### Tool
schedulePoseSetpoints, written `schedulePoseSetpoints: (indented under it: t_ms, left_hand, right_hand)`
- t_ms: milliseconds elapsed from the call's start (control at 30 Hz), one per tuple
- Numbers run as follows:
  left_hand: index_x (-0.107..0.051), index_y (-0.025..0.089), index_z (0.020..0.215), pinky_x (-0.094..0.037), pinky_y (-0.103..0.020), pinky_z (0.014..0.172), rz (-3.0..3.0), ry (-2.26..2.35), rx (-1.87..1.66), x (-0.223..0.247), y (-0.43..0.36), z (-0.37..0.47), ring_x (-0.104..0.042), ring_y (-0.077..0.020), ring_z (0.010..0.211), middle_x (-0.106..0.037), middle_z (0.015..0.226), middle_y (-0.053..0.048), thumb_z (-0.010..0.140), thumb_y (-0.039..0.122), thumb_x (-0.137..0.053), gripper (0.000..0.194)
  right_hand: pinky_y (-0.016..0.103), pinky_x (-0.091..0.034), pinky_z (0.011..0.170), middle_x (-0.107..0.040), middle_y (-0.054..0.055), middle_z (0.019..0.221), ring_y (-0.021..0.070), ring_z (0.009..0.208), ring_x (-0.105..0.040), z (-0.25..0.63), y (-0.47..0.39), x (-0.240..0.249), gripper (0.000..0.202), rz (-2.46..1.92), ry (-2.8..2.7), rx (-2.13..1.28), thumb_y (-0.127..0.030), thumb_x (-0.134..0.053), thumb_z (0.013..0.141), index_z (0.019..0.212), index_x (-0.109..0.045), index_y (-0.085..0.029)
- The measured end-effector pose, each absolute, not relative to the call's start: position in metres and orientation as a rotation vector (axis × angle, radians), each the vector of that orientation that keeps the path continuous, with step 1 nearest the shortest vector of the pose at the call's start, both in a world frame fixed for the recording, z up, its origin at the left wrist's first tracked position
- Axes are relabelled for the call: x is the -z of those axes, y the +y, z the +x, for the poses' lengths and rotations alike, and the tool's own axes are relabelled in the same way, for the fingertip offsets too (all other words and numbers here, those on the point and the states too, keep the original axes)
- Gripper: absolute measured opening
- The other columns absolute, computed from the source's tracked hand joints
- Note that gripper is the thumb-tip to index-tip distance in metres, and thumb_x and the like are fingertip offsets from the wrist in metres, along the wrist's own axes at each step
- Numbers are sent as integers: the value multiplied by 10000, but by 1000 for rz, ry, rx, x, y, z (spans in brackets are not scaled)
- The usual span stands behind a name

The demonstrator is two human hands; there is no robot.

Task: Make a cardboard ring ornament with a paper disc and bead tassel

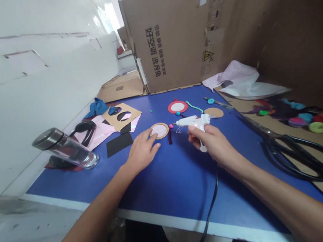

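My right hand [206,137] is wrapped round the handle of a white hot glue gun [192,121], whose nozzle points left. A small red light glows on its body. Close to the nozzle tip lie a pink bead [171,126] and a dark tassel [169,137], beside a tan cardboard ring [166,130] with a pale centre. My left hand [143,150] rests with spread fingers, the fingertips on the ring's left edge. Behind them sits a red ring [169,107] with a white centre and a blue bead [178,113]. A tan disc [215,112] lies past the glue gun.
A clear bottle [69,150] leans at left near black card [119,144] and cut-out tan card [133,114]. Large black-handled scissors [303,156] lie right, near coloured trimmings [319,126]. The black cord [214,200] hangs over the front edge. A big cardboard box [176,38] stands behind.
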State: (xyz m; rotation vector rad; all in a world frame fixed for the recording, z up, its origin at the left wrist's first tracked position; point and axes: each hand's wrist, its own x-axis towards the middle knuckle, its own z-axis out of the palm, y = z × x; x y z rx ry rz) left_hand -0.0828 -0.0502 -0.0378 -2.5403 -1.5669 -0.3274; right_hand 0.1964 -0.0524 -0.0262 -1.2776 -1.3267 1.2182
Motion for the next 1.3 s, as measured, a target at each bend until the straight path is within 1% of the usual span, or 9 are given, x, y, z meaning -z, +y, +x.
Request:
schedulePoseSetpoints:
  t_ms: [167,300,467,700,833,933,1067,1167,1300]
  left_hand:
    - [-652,169,1526,-503,-574,1239,-2620,-1573,279,36,-46,-66,-597,-379,1489,-562,1681,-192,1132,375,-546,457]
    - [-702,193,1489,-500,-569,1243,-2618,-1589,275,42,-44,-63,-605,-367,1485,-603,1642,-173,1143,358,-519,425]
    - [-709,210,1481,-474,-587,1271,-2589,-1592,330,49,-45,-66,-591,-357,1500,-633,1605,-163,1120,329,-570,405]
    - [-760,211,1346,-524,-556,1234,-2468,-1655,525,57,-44,-74,-636,-353,1436,-662,1551,-162,1086,277,-607,309]
    - [-713,219,1380,-541,-537,1218,-2429,-1675,672,58,-43,-78,-627,-336,1447,-657,1550,-154,1046,227,-648,340]
    - [-729,211,1348,-543,-522,1216,-2430,-1700,726,54,-41,-76,-645,-327,1419,-677,1511,-156,1037,218,-654,320]
    - [-742,225,1357,-530,-499,1231,-2472,-1722,698,44,-32,-69,-652,-319,1411,-679,1523,-134,1016,219,-681,347]
    - [-732,236,1418,-494,-505,1270,-2443,-1829,634,37,-21,-63,-609,-332,1483,-654,1581,-129,1026,257,-686,396]
    - [-705,214,1484,-493,-532,1270,-2290,-2077,596,37,-12,-60,-592,-349,1508,-627,1628,-146,1061,292,-631,436]
  right_hand:
    - [331,-370,590,-624,24,604,177,577,-539,195,-54,22,509,-1301,-1320,-1222,-685,-673,895,745,-709,-200]
    - [326,-393,601,-644,28,636,178,597,-564,196,-54,23,528,-1276,-1285,-1244,-705,-679,897,785,-728,-192]
    - [324,-385,593,-650,31,643,178,598,-559,196,-52,25,534,-1274,-1259,-1254,-708,-694,886,817,-744,-181]
    - [320,-358,586,-624,17,606,166,577,-528,195,-52,24,561,-1278,-1250,-1272,-739,-698,840,780,-740,-184]
    - [321,-360,587,-623,18,603,167,579,-529,195,-53,23,549,-1289,-1257,-1265,-728,-689,847,767,-738,-187]
    - [318,-361,584,-626,17,609,165,582,-533,195,-52,24,538,-1273,-1262,-1259,-714,-690,865,774,-737,-186]
    - [301,-369,573,-656,17,642,157,587,-551,196,-46,30,488,-1268,-1165,-1306,-659,-730,887,855,-747,-172]
    - [278,-366,537,-662,8,672,146,580,-550,199,-43,32,415,-1293,-1058,-1400,-583,-753,915,928,-751,-169]
    - [235,-385,484,-663,11,725,133,598,-571,213,-52,30,279,-1394,-1030,-1578,-444,-798,936,923,-752,-169]
